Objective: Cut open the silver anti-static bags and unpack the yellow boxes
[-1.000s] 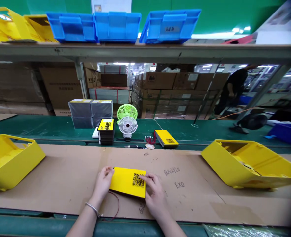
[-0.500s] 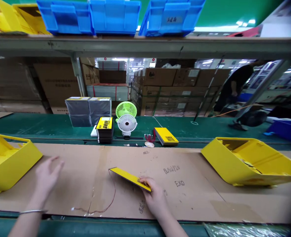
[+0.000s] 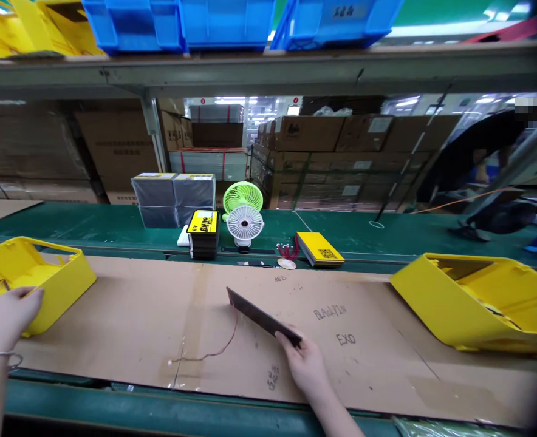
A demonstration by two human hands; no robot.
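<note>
My right hand point(image 3: 305, 363) grips a thin flat panel point(image 3: 263, 317) by its near right end. The panel is tilted above the cardboard, with its dark side towards me. From its far left end a thin wire point(image 3: 218, 354) with a small white connector trails onto the cardboard. At the left, my left hand point(image 3: 8, 315) has its fingers closed over the near wall of a yellow plastic housing point(image 3: 68, 282); some fingertips are hidden. Inside that housing dark wires show. A second yellow housing point(image 3: 426, 303) sits on the right.
Cardboard point(image 3: 132, 315) covers the bench. Behind it stand a stack of yellow-topped panels point(image 3: 203, 237), a white fan point(image 3: 245, 224), a green fan point(image 3: 236, 194) and yellow panels with red wires point(image 3: 319, 247). Blue bins point(image 3: 227, 24) line the shelf above. A person point(image 3: 473, 152) bends at the far right.
My left hand has moved left onto the yellow housing. The panel in my right hand has tilted so its dark side shows instead of the yellow one. The view has shifted slightly.
</note>
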